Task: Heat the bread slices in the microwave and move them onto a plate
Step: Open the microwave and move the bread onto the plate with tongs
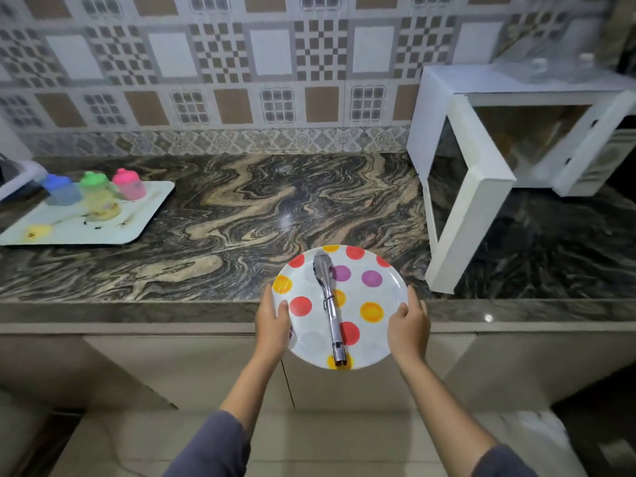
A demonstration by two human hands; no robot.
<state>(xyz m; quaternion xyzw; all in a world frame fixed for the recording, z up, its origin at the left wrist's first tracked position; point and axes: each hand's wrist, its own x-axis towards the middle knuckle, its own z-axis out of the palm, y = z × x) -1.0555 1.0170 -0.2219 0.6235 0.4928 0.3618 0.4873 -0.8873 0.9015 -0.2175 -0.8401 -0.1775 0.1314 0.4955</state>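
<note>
While both hands carry it, the plate (309,335) sits level above the near edge of the counter (223,218), its far half over the stone and its near half out past the edge, above the cabinet front (172,366). It is round and white, with a glossy face scattered with red, orange-yellow and 2 purple dots, plus a few faint grey ones. A pair of metal tongs (330,304) lies along its middle, closed, with the scalloped tips pointing to the far rim and the handle end at the near rim.

The left hand (273,321) grips the plate's left rim, thumb on top and fingers curled beneath. The right hand (409,327) grips the right rim the same way. Grey sleeves cover both forearms nearer the camera.

The counter is dark stone with swirling tan veins. To the right and farther back stands a white microwave (523,132) with its door (464,208) swung open toward the near side; the inside is too blurred to read. At the far left lies a pale tray (144,215) holding 3 small bottles, with a blue cap (62,189), a green cap (98,196) and a pink cap (129,188), and a small yellow thing (38,231) near its near edge. Patterned brown, grey and white tiles (206,63) cover the far wall.
</note>
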